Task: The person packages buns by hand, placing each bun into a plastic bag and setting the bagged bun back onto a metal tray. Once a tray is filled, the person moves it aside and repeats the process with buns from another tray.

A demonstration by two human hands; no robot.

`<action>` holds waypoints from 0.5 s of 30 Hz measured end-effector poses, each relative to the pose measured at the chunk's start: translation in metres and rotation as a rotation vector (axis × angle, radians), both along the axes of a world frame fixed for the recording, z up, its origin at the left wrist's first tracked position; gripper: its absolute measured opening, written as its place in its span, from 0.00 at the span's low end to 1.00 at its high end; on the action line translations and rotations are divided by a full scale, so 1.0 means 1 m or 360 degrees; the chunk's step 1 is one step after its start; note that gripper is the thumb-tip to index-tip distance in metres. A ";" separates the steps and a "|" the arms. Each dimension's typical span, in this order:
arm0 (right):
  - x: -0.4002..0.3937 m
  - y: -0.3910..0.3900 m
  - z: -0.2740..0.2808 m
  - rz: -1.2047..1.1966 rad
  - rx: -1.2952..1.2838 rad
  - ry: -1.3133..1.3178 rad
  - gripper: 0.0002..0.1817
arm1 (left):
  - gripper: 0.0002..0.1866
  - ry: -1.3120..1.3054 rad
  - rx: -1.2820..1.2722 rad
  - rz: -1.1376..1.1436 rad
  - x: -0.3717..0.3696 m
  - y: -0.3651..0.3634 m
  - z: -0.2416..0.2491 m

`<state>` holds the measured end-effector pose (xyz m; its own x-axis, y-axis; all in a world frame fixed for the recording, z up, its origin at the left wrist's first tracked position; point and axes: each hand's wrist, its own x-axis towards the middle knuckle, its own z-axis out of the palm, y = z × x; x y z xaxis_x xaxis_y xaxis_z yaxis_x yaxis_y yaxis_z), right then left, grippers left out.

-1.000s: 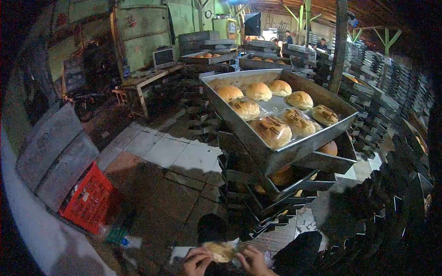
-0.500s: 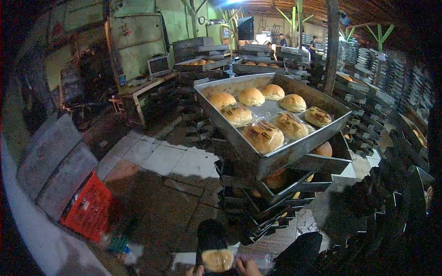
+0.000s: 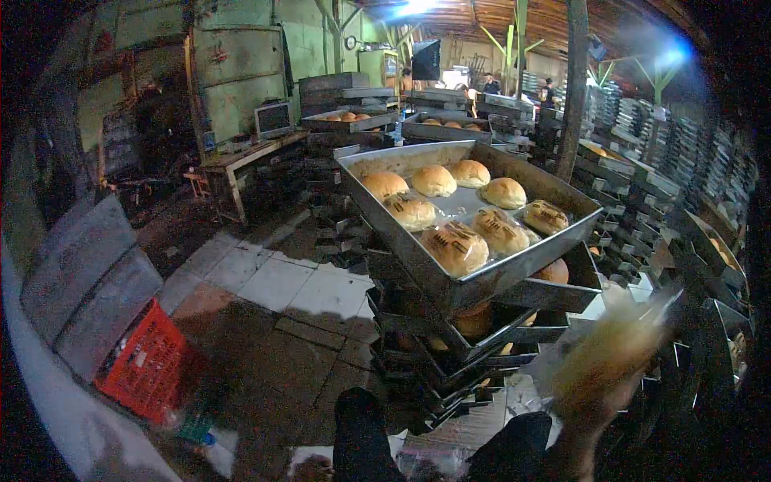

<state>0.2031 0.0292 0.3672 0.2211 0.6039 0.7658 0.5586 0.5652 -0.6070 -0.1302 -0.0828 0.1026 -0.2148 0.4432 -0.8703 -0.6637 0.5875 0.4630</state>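
Note:
At the right, my right hand (image 3: pixel 598 410) is raised and smeared by motion. It grips a bun (image 3: pixel 606 353) in a clear plastic wrapper, also blurred. My left hand (image 3: pixel 312 467) shows only in part at the bottom edge, beside my dark-clad knee; its fingers are not distinct. Between my knees lies some clear plastic packaging (image 3: pixel 434 463). In front of me a metal tray (image 3: pixel 522 265) tops a stack of trays. It holds plain buns (image 3: pixel 434 181) at the back and printed, wrapped buns (image 3: pixel 454 249) nearer to me.
Below the top tray, more trays (image 3: pixel 450 353) sit crosswise with buns inside. A red crate (image 3: pixel 148 361) stands on the floor at left. Behind are a wooden table (image 3: pixel 249 153) with a monitor (image 3: pixel 274 119), a post (image 3: pixel 573 88), tall tray stacks and people farther off.
My right hand has swung from my lap up to the right with the wrapped bun. My left hand has shifted slightly left and no longer touches the bun.

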 end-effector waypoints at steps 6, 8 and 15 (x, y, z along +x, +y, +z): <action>0.026 0.106 0.112 0.0283 0.0115 0.0197 0.20 | 0.10 0.0399 0.0978 -0.0035 0.099 0.007 -0.022; 0.029 0.129 0.064 -0.0028 0.0629 -0.0037 0.17 | 0.09 0.0567 0.0969 -0.0134 0.097 0.013 -0.040; -0.047 -0.050 -0.316 0.0650 -0.1005 -0.1413 0.19 | 0.07 0.0523 0.0875 -0.0029 0.085 0.019 0.011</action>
